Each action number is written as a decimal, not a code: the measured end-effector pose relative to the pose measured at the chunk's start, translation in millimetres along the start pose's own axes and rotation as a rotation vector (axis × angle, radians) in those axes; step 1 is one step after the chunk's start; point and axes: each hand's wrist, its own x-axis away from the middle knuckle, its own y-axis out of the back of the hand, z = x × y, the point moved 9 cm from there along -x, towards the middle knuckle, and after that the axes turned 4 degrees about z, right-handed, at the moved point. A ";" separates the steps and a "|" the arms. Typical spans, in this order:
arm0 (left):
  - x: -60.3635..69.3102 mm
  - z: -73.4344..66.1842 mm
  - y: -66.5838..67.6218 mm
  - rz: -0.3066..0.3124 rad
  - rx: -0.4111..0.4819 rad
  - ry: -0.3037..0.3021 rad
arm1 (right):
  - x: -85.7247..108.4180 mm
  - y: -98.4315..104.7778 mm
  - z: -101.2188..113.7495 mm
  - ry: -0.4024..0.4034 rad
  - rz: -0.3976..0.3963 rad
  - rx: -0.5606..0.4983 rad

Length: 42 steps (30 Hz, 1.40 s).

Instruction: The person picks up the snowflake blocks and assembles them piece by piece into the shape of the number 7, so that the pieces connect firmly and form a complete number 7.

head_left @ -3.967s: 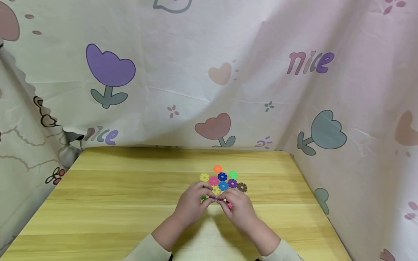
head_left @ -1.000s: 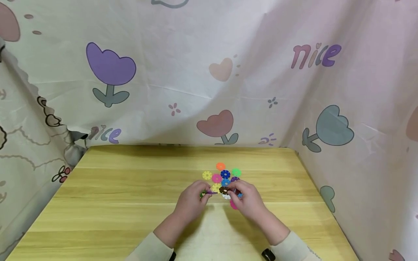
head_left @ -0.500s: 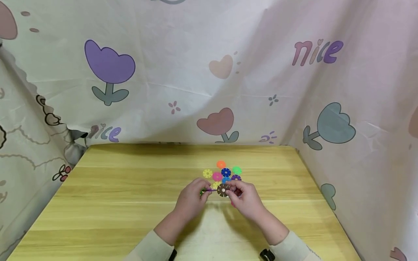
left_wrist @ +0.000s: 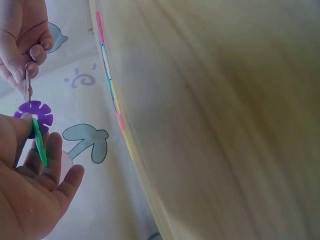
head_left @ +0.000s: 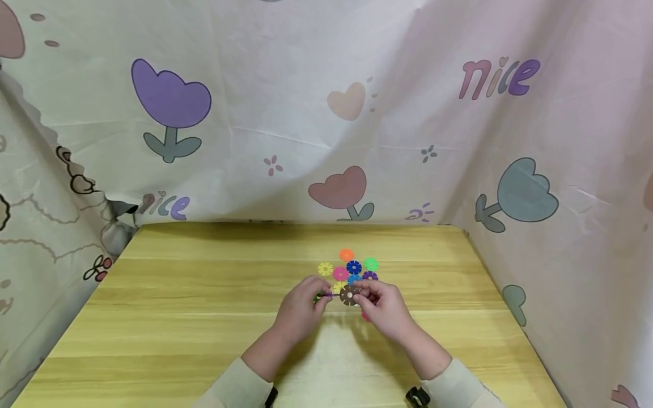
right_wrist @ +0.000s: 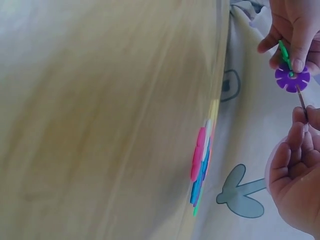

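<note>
Low in the middle of the head view, my left hand (head_left: 298, 309) pinches a purple slotted snowflake disc (left_wrist: 45, 111). A green slotted disc (left_wrist: 40, 145) is joined crosswise to the purple one, as the left wrist view shows. My right hand (head_left: 388, 310) pinches a brown slotted disc (head_left: 344, 297) between thumb and fingers, its face toward the head camera. The brown disc's edge meets the purple disc's rim, the two standing crosswise. In the right wrist view the brown disc (right_wrist: 302, 102) appears edge-on; how deep the slots engage cannot be told.
Loose slotted discs lie flat on the wooden table (head_left: 204, 328) beyond my hands: orange (head_left: 347, 255), yellow (head_left: 325, 269), dark blue (head_left: 354, 262), light green (head_left: 371, 264) and several others. A pink disc (head_left: 366, 317) lies partly under my right hand. Patterned cloth (head_left: 255, 113) hangs behind the table.
Four seconds ago both hands were at the purple disc and the brown disc lay on the table. Since then my right hand has picked up the brown disc, turned it and brought it against the purple one.
</note>
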 end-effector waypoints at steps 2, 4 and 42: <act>-0.2 -0.3 0.1 -0.003 0.005 -0.005 | -0.6 -1.1 0.0 -0.001 0.013 -0.001; -0.1 -1.1 0.4 -0.005 0.009 -0.014 | -0.9 -2.2 -0.1 -0.003 0.025 -0.005; 4.1 -27.3 17.3 -0.096 0.158 -0.252 | -0.3 -3.4 6.0 -0.045 0.093 -0.229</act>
